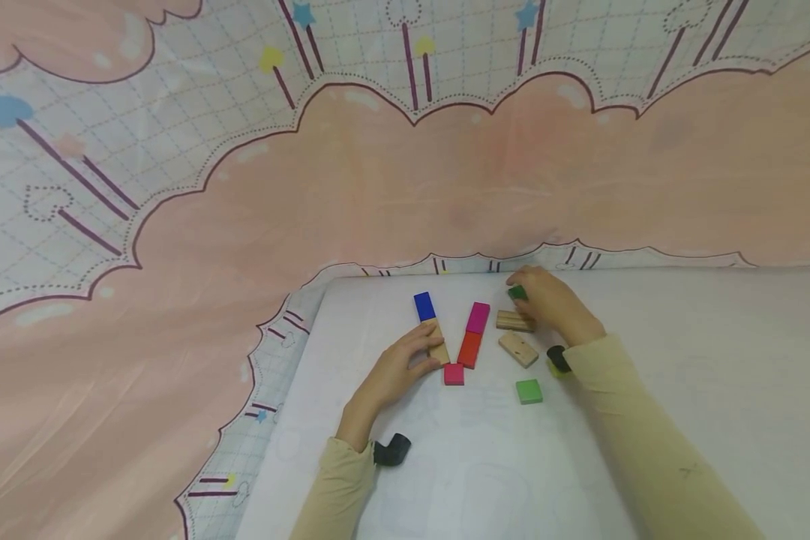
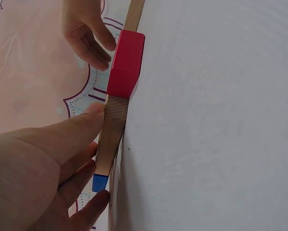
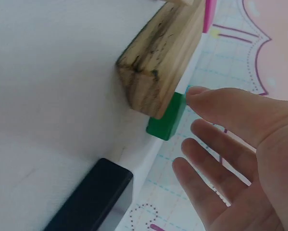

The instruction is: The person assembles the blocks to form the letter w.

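1. The dark green block (image 1: 517, 293) is at the far side of the group, just beyond the striped wooden block (image 1: 515, 321), and lies right at the fingertips of the right hand (image 1: 545, 298). That hand is much the nearer; the left lies well apart, toward the person and to the left. The block's long axis is hard to judge, since fingers cover part of it.
2. The right hand reaches over from the right, with fingertips on the block's far side and the thumb on its near side. The right wrist view shows several fingers spread, but whether thumb and forefinger pinch the block cannot be told.
3. The plain wooden block (image 1: 439, 351) lies under the left hand (image 1: 394, 369), whose fingers are spread across it, the thumb by its near end. Its long axis slants from far left to near right.
4. The blue block (image 1: 424, 307) continues that line at the far end. Opposite, the magenta block (image 1: 477, 318) and red block (image 1: 469, 350) form a second row, leaning the other way. The pink block (image 1: 454, 374) sits at the near point of this V.
5. Nearer the person than the striped piece lie the pale wooden block (image 1: 518, 349) and the light green block (image 1: 529, 391).
6. All this is on a white desk (image 1: 729, 360), with patterned cloth (image 1: 445, 180) behind.
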Action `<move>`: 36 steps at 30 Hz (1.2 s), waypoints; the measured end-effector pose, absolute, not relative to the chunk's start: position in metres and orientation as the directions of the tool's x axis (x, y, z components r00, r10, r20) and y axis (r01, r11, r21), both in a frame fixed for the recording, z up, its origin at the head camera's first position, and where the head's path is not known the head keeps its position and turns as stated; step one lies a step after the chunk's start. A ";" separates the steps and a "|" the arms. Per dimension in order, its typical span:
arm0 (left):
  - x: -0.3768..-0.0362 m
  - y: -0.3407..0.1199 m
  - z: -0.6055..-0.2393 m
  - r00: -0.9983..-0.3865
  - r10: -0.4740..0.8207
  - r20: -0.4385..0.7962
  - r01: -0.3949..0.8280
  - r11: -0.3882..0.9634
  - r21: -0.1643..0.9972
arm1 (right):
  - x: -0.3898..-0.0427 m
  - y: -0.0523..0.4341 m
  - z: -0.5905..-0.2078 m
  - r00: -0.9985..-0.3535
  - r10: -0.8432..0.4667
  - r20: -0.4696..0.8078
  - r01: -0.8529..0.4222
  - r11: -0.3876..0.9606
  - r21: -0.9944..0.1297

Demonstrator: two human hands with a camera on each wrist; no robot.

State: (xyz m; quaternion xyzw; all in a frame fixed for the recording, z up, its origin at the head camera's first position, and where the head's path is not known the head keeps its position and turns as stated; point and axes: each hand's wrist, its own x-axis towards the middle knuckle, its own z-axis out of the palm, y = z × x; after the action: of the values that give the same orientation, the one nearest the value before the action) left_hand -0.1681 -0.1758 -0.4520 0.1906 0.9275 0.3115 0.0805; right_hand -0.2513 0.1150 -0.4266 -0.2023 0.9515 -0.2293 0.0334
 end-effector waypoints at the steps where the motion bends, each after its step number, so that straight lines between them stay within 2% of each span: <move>1: -0.168 -0.176 -0.452 -0.914 0.405 -0.030 0.305 0.733 0.608 | -0.252 0.115 -0.427 -0.916 -0.400 0.024 -0.367 0.815 -0.448; 20: -0.168 -0.176 -0.453 -0.916 0.400 -0.029 0.302 0.734 0.609 | -0.259 0.118 -0.425 -0.914 -0.405 -0.022 -0.361 0.836 -0.413; 36: -0.168 -0.177 -0.454 -0.918 0.396 -0.030 0.300 0.740 0.602 | -0.264 0.121 -0.435 -0.904 -0.427 0.014 -0.396 0.826 -0.402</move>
State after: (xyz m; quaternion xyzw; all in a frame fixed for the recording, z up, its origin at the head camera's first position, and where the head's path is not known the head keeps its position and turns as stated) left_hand -0.1683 -0.1769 -0.4537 0.1872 0.9294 0.3082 0.0783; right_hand -0.2641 0.1208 -0.4347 -0.2153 0.9547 -0.2018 0.0383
